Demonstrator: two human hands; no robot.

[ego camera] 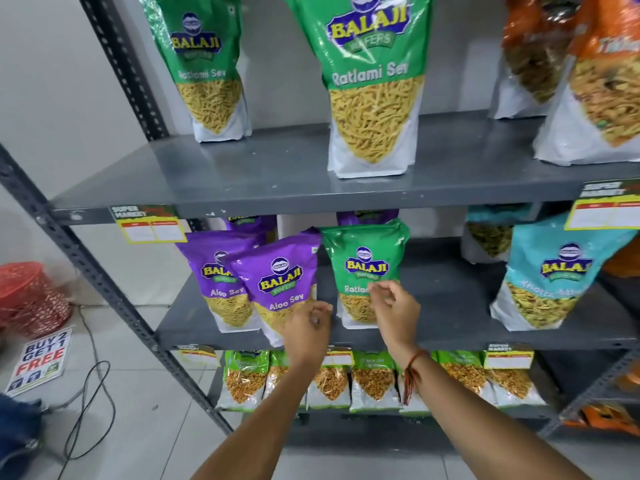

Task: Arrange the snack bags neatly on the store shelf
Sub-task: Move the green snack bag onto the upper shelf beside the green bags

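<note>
On the middle shelf [433,336] a purple Aloo Sev bag [277,282] leans tilted, its bottom hanging past the shelf's front edge. My left hand [306,329] covers its lower right corner and grips it. Behind it stands another purple Aloo Sev bag [216,282]. Just to the right, a green Ratlami Sev bag [365,261] stands upright. My right hand [394,306] hovers in front of its lower half with fingers loosely curled and apart, holding nothing. More purple bags are partly hidden behind these.
The top shelf [277,181] carries two big green Ratlami Sev bags [374,81] and orange bags [599,81]. Teal bags [547,282] stand at the middle shelf's right. Small green bags [372,379] line the lower shelf. A red basket [31,296], a sign and a cable lie on the floor at left.
</note>
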